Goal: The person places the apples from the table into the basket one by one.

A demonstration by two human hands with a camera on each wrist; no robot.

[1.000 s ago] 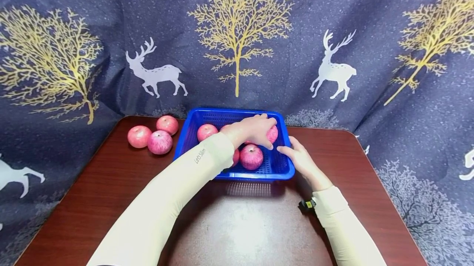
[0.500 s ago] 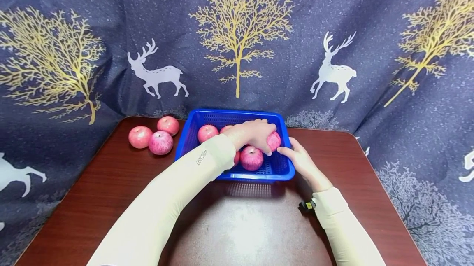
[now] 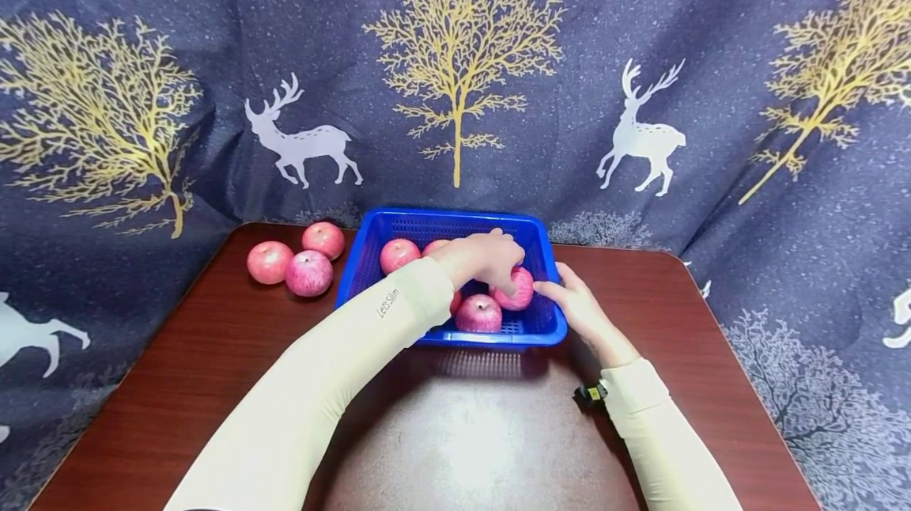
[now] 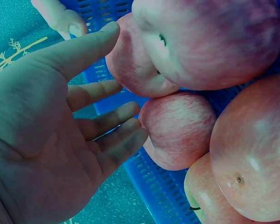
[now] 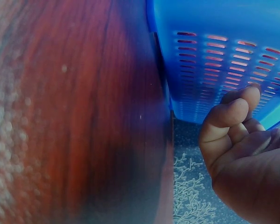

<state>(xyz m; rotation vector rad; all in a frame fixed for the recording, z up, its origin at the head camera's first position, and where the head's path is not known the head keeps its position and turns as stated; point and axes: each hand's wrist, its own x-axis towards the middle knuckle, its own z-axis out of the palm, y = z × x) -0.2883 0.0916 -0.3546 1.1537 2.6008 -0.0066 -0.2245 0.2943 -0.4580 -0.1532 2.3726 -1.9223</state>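
A blue plastic basket (image 3: 455,214) holds several red apples. My left hand (image 3: 491,258) reaches over it with thumb and fingers about an apple (image 3: 523,293) in the right part. In the left wrist view, the left thumb and index fingertip (image 4: 113,87) lie at that apple's near edge, and the other fingertips are by a second apple (image 4: 177,133). Close in front sits another apple (image 3: 479,315). My right hand (image 3: 584,313) holds the basket's right side, its thumb over the rim. The right wrist view shows its fingers (image 5: 233,112) bent against the outer wall.
Three apples (image 3: 308,274) sit together on the brown wooden table (image 3: 213,384), left of the basket. A dark cloth (image 3: 455,68) with trees and deer hangs behind the table. My left forearm (image 3: 342,361) crosses the basket's front and covers some apples.
My left hand and the apple under it have shifted towards the basket's front. The apple in front has slid slightly forward and left. The right hand has stayed at the rim.
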